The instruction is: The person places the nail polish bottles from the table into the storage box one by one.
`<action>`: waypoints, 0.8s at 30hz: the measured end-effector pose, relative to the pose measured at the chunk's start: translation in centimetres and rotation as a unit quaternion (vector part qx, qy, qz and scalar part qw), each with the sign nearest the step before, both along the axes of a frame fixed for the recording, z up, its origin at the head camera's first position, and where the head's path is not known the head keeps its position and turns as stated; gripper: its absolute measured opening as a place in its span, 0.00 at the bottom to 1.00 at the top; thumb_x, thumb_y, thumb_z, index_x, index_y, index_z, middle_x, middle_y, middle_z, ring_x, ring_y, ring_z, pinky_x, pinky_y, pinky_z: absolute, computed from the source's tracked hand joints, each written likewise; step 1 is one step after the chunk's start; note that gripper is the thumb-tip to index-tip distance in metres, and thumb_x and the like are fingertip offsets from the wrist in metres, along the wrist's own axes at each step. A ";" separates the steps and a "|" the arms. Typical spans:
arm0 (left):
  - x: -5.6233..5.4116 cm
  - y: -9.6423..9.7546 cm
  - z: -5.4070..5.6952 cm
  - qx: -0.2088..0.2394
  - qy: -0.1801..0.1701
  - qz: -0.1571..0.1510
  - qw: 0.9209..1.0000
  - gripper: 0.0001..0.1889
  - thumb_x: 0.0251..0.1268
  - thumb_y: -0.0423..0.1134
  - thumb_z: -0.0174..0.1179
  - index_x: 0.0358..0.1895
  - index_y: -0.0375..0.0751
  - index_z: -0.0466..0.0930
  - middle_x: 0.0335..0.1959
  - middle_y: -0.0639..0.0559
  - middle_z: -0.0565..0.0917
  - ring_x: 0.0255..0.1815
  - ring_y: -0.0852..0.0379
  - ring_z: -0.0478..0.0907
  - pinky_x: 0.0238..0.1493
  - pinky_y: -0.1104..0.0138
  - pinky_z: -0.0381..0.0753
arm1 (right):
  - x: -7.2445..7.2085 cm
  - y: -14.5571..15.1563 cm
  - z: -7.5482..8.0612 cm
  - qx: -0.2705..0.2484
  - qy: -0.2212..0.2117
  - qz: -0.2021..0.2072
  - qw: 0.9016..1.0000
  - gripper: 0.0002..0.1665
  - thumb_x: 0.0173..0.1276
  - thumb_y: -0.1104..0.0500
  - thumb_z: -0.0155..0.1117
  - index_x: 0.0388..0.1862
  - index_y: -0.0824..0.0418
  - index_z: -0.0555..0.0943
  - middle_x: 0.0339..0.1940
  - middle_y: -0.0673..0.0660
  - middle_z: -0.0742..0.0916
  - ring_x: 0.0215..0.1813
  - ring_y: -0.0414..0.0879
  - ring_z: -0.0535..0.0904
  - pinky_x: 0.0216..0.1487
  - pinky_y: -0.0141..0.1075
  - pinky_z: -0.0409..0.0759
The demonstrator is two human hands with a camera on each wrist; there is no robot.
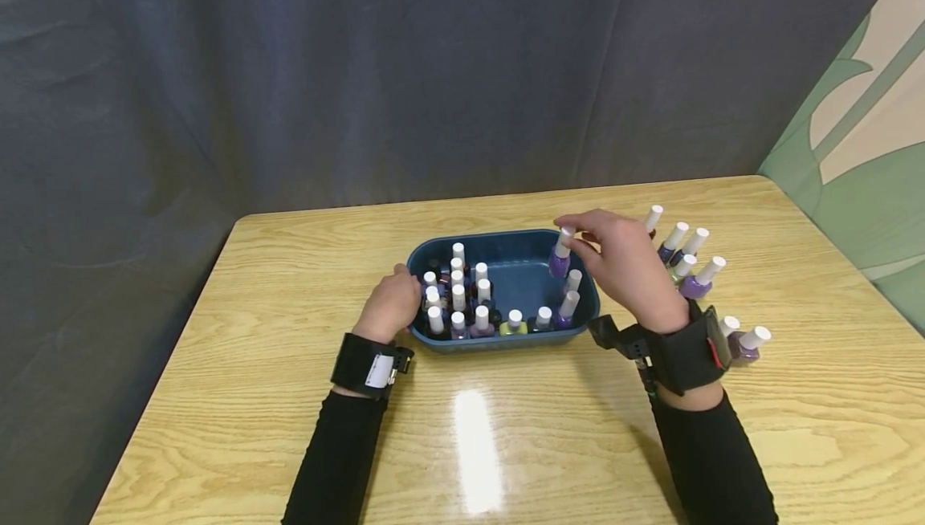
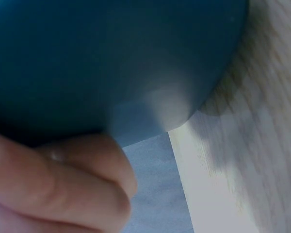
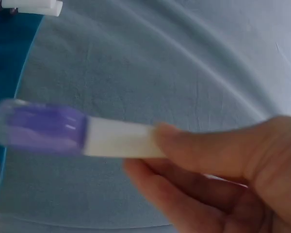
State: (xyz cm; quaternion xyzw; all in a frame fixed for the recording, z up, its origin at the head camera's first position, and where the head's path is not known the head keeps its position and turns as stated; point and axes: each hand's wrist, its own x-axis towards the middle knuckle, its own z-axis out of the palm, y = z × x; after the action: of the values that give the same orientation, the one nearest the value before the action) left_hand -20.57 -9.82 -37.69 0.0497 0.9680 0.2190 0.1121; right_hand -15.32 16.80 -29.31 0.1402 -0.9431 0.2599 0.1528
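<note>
My right hand (image 1: 627,262) pinches a purple nail polish bottle (image 1: 560,262) by its white cap, over the right end of a dark blue plastic tub (image 1: 509,343). In the right wrist view the bottle (image 3: 46,127) points left, its cap between thumb and fingers. My left hand (image 1: 391,303) holds the tub at its left end; in the left wrist view its curled fingers (image 2: 82,189) lie against the tub's wall. Upright polish bottles with white caps crowd the tub's left half, and others, including a yellow-green one (image 1: 514,327), line its near side and right end.
On the wooden table (image 1: 289,284), right of the tub, stand several more nail polish bottles, among them a purple one (image 1: 697,286). Another polish bottle (image 1: 744,346) is beside my right wrist. A dark grey curtain (image 1: 405,83) hangs behind the table.
</note>
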 end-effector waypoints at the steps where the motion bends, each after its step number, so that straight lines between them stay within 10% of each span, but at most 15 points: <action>1: 0.0 0.0 0.0 0.001 -0.001 0.000 1.000 0.20 0.73 0.38 0.33 0.54 0.23 0.61 0.30 0.32 0.80 0.15 0.51 0.78 0.22 0.65 0.74 | 0.0 0.0 0.0 0.011 -0.013 0.009 1.000 0.14 0.62 0.68 0.60 0.47 0.67 0.80 0.44 0.64 0.85 0.43 0.55 0.81 0.46 0.49 0.79; 24: 0.0 0.0 -0.2 0.000 0.021 0.002 1.000 0.19 0.72 0.38 0.35 0.52 0.23 0.63 0.31 0.29 0.80 0.19 0.47 0.79 0.23 0.63 0.76 | -1.1 -0.8 -1.9 0.098 -0.121 0.057 0.986 0.12 0.60 0.72 0.59 0.42 0.67 0.82 0.38 0.61 0.86 0.35 0.48 0.80 0.39 0.43 0.80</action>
State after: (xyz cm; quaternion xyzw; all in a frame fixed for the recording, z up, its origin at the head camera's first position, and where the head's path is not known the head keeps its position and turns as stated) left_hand -20.58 -9.82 -37.91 0.0523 0.9704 0.2177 0.0911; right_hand -16.38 15.98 -31.26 0.1755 -0.9660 0.1896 0.0078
